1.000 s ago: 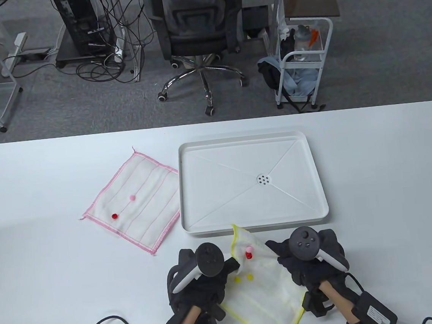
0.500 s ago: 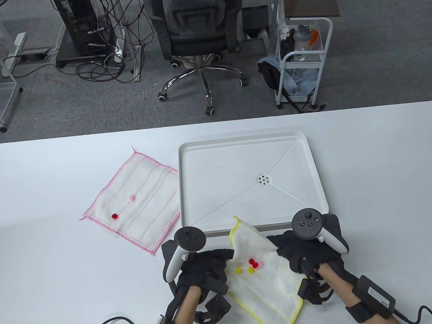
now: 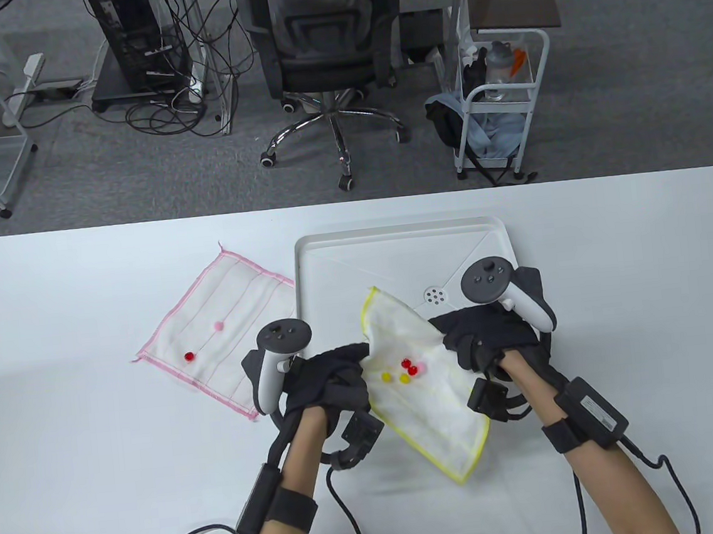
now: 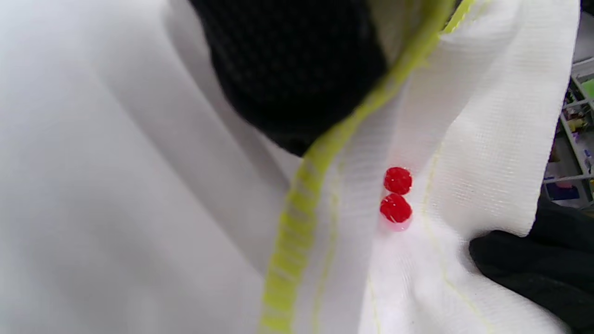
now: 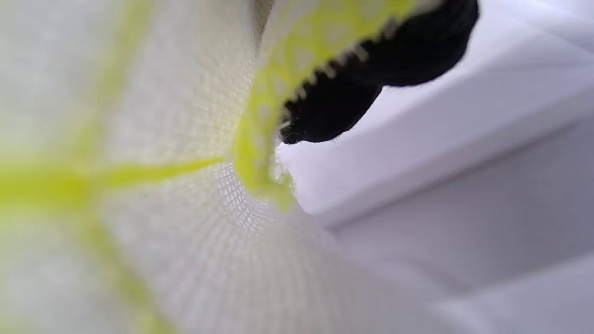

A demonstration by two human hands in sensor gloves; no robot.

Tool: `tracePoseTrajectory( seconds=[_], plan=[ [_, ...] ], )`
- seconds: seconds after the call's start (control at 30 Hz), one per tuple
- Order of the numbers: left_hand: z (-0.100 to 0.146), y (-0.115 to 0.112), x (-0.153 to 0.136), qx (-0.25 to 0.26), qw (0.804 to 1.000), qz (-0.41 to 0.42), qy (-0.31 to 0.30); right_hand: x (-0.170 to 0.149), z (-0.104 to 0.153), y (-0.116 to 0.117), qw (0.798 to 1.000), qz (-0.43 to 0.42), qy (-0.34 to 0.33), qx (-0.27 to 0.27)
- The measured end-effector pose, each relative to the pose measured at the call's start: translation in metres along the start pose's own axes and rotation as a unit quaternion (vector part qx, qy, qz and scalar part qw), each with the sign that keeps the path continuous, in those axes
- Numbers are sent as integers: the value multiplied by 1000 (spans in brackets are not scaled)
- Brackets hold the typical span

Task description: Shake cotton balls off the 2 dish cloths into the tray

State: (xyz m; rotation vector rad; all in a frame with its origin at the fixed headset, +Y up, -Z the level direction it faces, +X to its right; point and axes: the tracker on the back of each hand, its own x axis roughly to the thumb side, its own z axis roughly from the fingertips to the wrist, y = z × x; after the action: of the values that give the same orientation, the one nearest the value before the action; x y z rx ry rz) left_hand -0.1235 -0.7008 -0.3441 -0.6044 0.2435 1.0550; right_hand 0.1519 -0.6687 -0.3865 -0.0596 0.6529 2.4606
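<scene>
White surface (image 3: 613,255) at the edge of an office floor, with a black swivel chair (image 3: 323,50) and a wheeled cart (image 3: 500,95) beyond it. The left hand (image 3: 326,380) grips the left edge of the yellow-trimmed dish cloth (image 3: 429,398); the right hand (image 3: 486,336) grips its right edge, fingers curled into the fabric. The cloth hangs slack between the two hands as a shallow sling, its far corner raised over the near part of the white tray (image 3: 392,244) and its near corner pointing back over the surface. Cotton balls (image 3: 404,370) sit clustered in the sag: two red, two yellow, one pink. In the left wrist view, the two red balls (image 4: 397,195) lie touching each other in a fold of the cloth. In the right wrist view, the yellow hem (image 5: 264,134) is pinched by a gloved fingertip (image 5: 352,88), much blurred. The pink-trimmed dish cloth (image 3: 224,336) lies flat just left of the tray, carrying a pink ball (image 3: 218,325) and a red ball (image 3: 189,356), well apart from each other.
</scene>
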Motion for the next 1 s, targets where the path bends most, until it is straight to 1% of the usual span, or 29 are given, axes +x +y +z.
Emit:
tracePoseTrajectory(
  seconds=[0.13, 0.23, 0.3, 0.37, 0.43, 0.53, 0.6, 0.63, 0.67, 0.7, 0.73, 0.77, 0.8, 0.83, 0.87, 0.9, 0.93, 1.0],
  plan=[
    [-13, 9, 22, 14, 999, 29, -14, 14, -17, -26, 999, -2, 7, -42],
    [-21, 17, 39, 41, 997, 51, -37, 26, -28, -43, 997, -41, 8, -70],
    [-25, 21, 47, 58, 995, 62, -54, 29, -32, -50, 994, -63, 8, -89],
    [-29, 26, 56, 89, 992, 58, -68, 31, -37, -57, 989, -93, 3, -116],
    [-34, 29, 62, 123, 988, 50, -83, 32, -39, -58, 983, -118, -13, -141],
    [-43, 27, 64, 149, 981, 57, -109, 29, -42, -51, 971, -154, -50, -178],
    [-54, 19, 58, 172, 976, 50, -124, 20, -51, -35, 960, -169, -79, -210],
    [-61, 14, 52, 182, 975, 38, -121, 15, -60, -23, 959, -156, -80, -221],
    [-64, 10, 47, 187, 975, 34, -117, 11, -65, -17, 962, -141, -78, -220],
    [-65, 6, 44, 188, 973, 39, -126, 8, -68, -12, 966, -126, -82, -209],
    [-63, 5, 45, 185, 970, 52, -150, 7, -66, -11, 962, -140, -103, -210],
    [-60, 5, 49, 180, 967, 52, -171, 7, -60, -12, 951, -176, -126, -223],
    [-57, 5, 52, 180, 965, 42, -186, 8, -57, -12, 944, -195, -140, -225],
    [-54, 6, 56, 189, 961, 15, -201, 9, -55, -12, 940, -209, -155, -222],
    [-54, 6, 59, 204, 956, -12, -208, 10, -57, -11, 944, -199, -156, -213],
    [-54, 6, 60, 217, 953, -31, -210, 11, -61, -10, 957, -164, -143, -194],
    [-52, 5, 61, 228, 947, -32, -226, 10, -59, -11, 961, -144, -148, -186],
    [-44, 2, 65, 246, 929, 1, -277, 8, -49, -10, 930, -211, -196, -229]
  ],
)
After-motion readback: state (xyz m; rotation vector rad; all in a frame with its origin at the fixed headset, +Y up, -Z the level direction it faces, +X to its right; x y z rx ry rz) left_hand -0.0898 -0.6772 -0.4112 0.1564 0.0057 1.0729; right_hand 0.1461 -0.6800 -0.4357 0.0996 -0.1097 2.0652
